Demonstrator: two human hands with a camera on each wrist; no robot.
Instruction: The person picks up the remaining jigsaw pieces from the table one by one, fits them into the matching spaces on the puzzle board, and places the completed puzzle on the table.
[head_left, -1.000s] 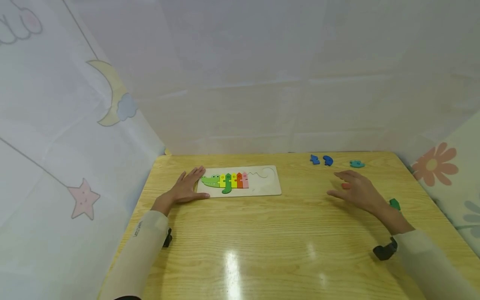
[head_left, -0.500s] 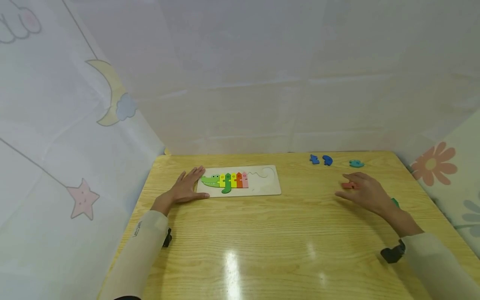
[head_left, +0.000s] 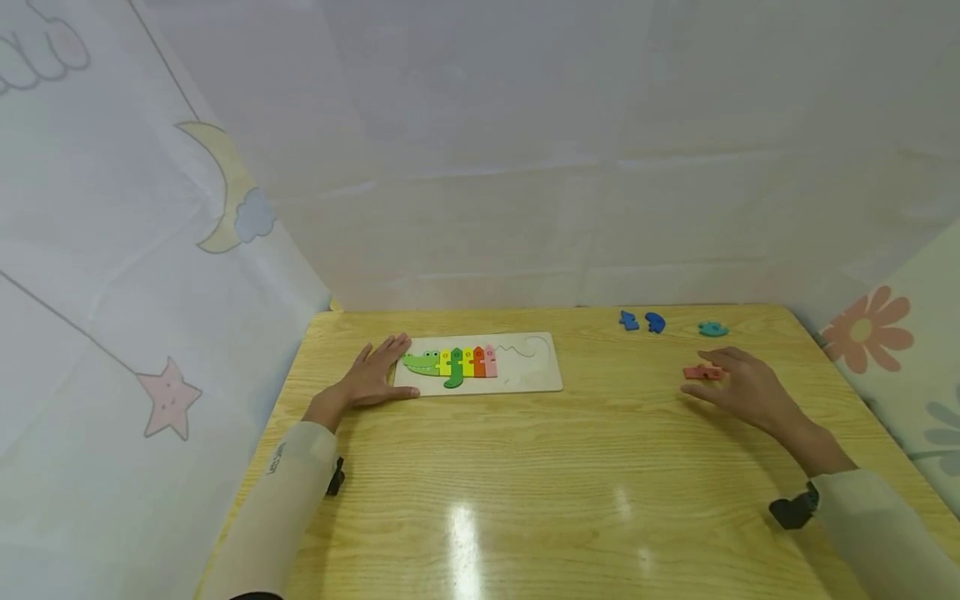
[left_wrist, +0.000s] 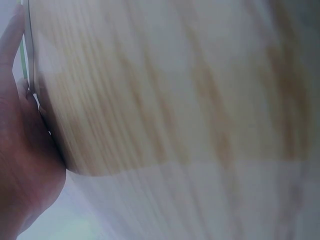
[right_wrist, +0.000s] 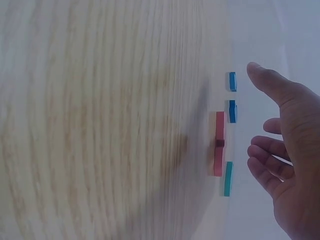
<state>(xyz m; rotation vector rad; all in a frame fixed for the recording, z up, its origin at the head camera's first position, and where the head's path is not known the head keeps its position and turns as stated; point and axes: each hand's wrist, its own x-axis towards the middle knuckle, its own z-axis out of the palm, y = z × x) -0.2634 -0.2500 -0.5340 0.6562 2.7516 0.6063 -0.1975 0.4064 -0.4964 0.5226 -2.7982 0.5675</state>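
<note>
My left hand (head_left: 369,377) rests at the left end of a pale wooden puzzle board (head_left: 534,372), fingers and thumb spread along its edge. Fitted on the board are a green crocodile head (head_left: 422,362) and several coloured body pieces, the rightmost a pink piece (head_left: 491,362). A bare outline of a tail runs to the right. Over the right part of the table hovers my right hand (head_left: 750,395), thumb and fingers apart, beside a red puzzle piece (head_left: 697,373). The right wrist view shows that red piece (right_wrist: 219,157) lying on the wood, apart from the fingers.
Two blue puzzle pieces (head_left: 629,320) and a teal piece (head_left: 712,329) lie near the table's back edge. White cloth walls (head_left: 480,208) with printed shapes stand behind and beside the wooden table (head_left: 480,467).
My right hand has drifted right and slightly toward me, uncovering more of the red piece. The green piece by the right wrist is now hidden. My left hand stays on the board.
</note>
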